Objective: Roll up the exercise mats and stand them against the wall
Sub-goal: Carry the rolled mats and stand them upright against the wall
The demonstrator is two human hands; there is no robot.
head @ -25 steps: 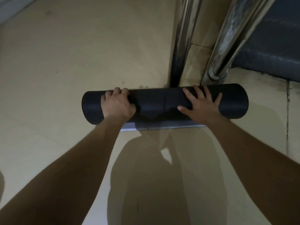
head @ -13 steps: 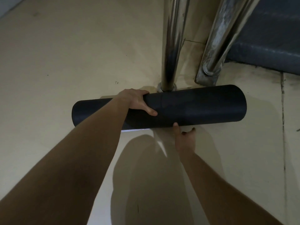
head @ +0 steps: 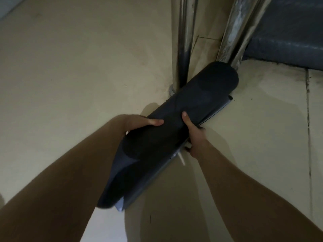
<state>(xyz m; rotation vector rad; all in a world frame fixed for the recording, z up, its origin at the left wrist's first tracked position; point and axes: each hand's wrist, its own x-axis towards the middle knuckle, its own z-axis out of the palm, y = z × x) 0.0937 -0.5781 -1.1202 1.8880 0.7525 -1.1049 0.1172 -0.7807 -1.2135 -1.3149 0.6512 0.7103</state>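
A rolled black exercise mat [head: 174, 123] runs diagonally through the middle of the view, its near end raised toward me and its far end down by the metal posts. The loose outer flap hangs open along its right side. My left hand [head: 139, 122] grips the roll from the left, thumb on top. From the right side my right hand [head: 194, 135] holds it, thumb on top, fingers under the flap.
Two shiny metal posts [head: 183, 41] rise from the pale tiled floor [head: 70, 75] right behind the mat's far end. A dark blue-grey padded surface [head: 288, 32] lies at the upper right. Open floor extends to the left.
The mat lay crosswise on the floor; both hands gripped it and swung it to a diagonal, lifting the left end toward me while the right end stays low by the posts.
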